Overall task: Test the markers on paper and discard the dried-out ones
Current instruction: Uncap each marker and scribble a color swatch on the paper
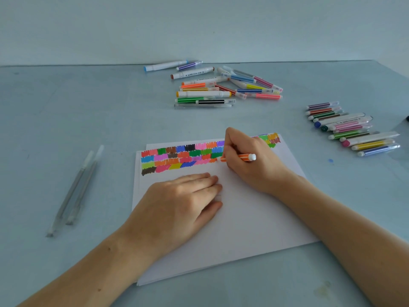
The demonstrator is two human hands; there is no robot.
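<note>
At table centre: the paper point(243, 209) is lying as a small white stack, its far strip filling up with rows of scribbled colour patches point(183, 157).
Right hand point(247, 160): sitting at about one o'clock from the sheet's middle, fingers curling round the orange marker point(240, 157) and gripping it in a writing hold.
Orange marker: striped orange and white, white end cap pointing toward three o'clock, tip pressing down at the end of the third row of patches, right beside a fresh orange mark.
Left hand point(177, 207): lying flat and relaxed, fingers straight and together, palm pinning the sheet at its near-left part, gripping nothing.
Twelve o'clock pile point(221, 87): a loose heap of capped markers is resting well beyond the sheet, thin striped ones mixed with fat white barrels; one fat barrel is showing black print between two arrows, too blurred to read for certain.
Two o'clock row point(352, 127): another batch of markers is lying side by side, well apart from the sheet, one fat barrel again carrying unreadable print.
Nine o'clock pens point(75, 191): two clear, colourless-looking pens are lying together, well left of the sheet.
Table point(66, 107): pale blue-grey, with a small blue ink spot point(330, 160) showing near three o'clock.
</note>
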